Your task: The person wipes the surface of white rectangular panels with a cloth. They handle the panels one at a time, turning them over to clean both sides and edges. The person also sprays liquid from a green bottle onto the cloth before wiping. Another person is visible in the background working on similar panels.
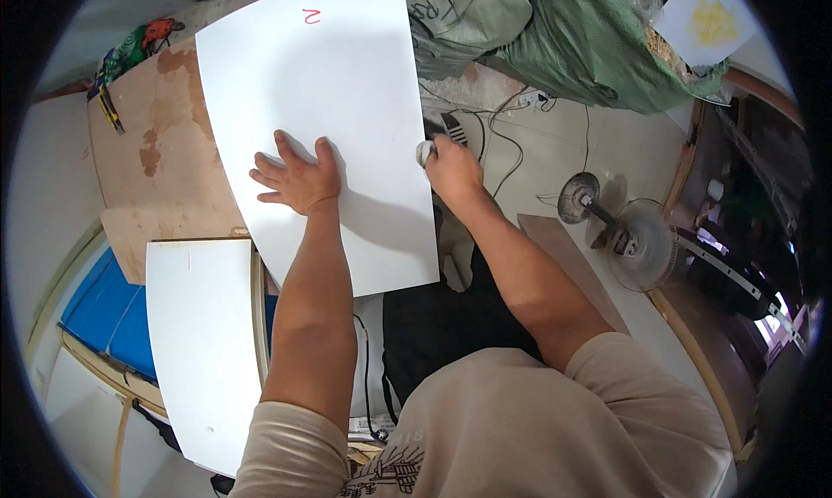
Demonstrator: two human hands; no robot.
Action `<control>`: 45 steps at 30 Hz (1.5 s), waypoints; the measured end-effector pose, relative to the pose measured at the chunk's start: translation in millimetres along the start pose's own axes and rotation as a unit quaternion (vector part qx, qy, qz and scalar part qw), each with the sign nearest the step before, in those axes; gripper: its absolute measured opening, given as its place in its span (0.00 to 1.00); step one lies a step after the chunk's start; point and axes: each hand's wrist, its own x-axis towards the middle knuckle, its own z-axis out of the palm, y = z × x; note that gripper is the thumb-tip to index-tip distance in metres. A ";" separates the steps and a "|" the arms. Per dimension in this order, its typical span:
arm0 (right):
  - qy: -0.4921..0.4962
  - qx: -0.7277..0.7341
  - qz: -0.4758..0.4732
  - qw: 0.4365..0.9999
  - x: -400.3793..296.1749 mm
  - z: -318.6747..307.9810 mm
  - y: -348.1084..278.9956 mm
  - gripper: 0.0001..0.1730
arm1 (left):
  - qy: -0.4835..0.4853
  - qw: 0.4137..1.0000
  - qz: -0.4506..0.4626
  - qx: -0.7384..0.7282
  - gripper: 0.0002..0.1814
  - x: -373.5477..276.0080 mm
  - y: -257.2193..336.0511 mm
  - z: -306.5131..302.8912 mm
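A large white panel (383,95) with a small red mark near its far edge lies before me over a brown board. My left hand (302,176) rests on its face, fingers spread, holding nothing. At the panel's right edge, my right hand (455,166) is closed around a small whitish object (426,152), perhaps a cloth or pad; most of it is hidden by the fingers. Part of a dark thing with white stripes (454,129) shows just beyond that hand. A smaller white panel (201,342) lies to the left, nearer my body.
The stained brown board (162,173) carries a yellow and black utility knife (110,110) at the far left. Green woven sacks (585,49) stand at the back right. Black cables (513,153) trail over the floor beside a fan (640,244). Blue material (110,316) shows at the left.
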 end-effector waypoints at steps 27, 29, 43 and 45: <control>-0.044 0.081 0.080 0.992 -19.9 8.0 4.0 0.12 | 0.005 0.999 0.012 0.041 0.45 -3.0 -1.1 -1.4; -0.003 0.116 0.091 0.989 -16.7 11.5 2.5 0.11 | -0.006 1.000 -0.006 0.012 0.45 -0.1 4.1 -0.4; 0.020 0.198 0.075 0.977 10.9 -7.4 -5.6 0.09 | -0.025 0.999 -0.023 0.006 0.44 -3.4 15.7 -7.9; 0.012 0.199 0.063 0.978 -8.1 20.1 12.7 0.09 | -0.027 0.999 -0.029 0.000 0.44 -6.0 14.6 -6.7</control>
